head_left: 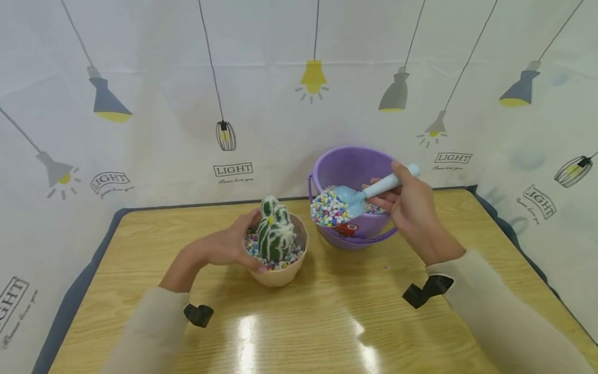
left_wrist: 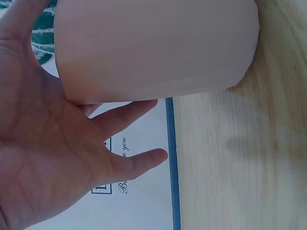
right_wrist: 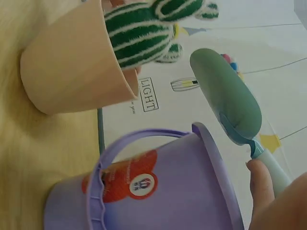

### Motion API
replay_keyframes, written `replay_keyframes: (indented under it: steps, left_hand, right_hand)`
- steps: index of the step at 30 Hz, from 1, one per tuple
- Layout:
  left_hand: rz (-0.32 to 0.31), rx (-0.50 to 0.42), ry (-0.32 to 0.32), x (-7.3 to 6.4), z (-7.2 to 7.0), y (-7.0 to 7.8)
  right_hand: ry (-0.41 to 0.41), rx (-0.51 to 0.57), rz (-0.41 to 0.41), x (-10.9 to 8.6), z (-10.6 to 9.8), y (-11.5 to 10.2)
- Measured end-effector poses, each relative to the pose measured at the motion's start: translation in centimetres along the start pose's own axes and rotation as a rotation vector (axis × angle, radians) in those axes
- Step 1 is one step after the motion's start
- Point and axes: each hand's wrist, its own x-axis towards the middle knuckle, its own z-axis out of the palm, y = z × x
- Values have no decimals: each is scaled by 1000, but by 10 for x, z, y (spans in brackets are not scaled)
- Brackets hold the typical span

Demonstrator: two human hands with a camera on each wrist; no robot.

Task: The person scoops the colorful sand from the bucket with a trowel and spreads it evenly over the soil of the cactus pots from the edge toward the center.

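Observation:
My left hand (head_left: 223, 245) grips a peach-coloured plant pot (head_left: 276, 277) from the left, thumb on the near side and index finger on the far side of its rim; its lower fingers spread apart under the pot's side. A green, white-ribbed cactus (head_left: 274, 241) stands in the pot among multicoloured pebbles (head_left: 282, 263). My right hand (head_left: 413, 205) holds a light-blue toy scoop (head_left: 388, 185) by its handle. Heaped on the scoop's blade are colourful pebbles (head_left: 329, 208), held over the left rim of a purple bucket (head_left: 352, 166).
More pebbles (head_left: 374, 209) lie inside the bucket, whose purple handle (head_left: 374, 240) hangs down at its front. The wooden table (head_left: 299, 327) ends in a dark-blue edge. Behind it hangs a white cloth (head_left: 280, 114) printed with lamps. One stray pebble (head_left: 385, 267) lies right of the bucket.

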Motion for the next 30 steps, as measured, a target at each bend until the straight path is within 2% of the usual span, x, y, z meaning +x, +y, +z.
replay_keyframes:
  steps: [9,17,24,25,30]
  left_hand:
    - [22,-24,-76,4,-9,-1]
    - [9,-21,-148,8,-14,1]
    - [116,-111,-186,11,-14,-2]
    - [112,-111,-187,12,-14,-2]
    - [11,-6,-162,10,-15,1]
  right_hand:
    - [6,38,-34,-17,-4,16]
    - [2,-30,-87,-22,-1,28]
    - [21,-83,-117,-23,6,34]
    - [28,-92,-118,-23,7,35]
    - [29,-136,-143,-21,11,38]
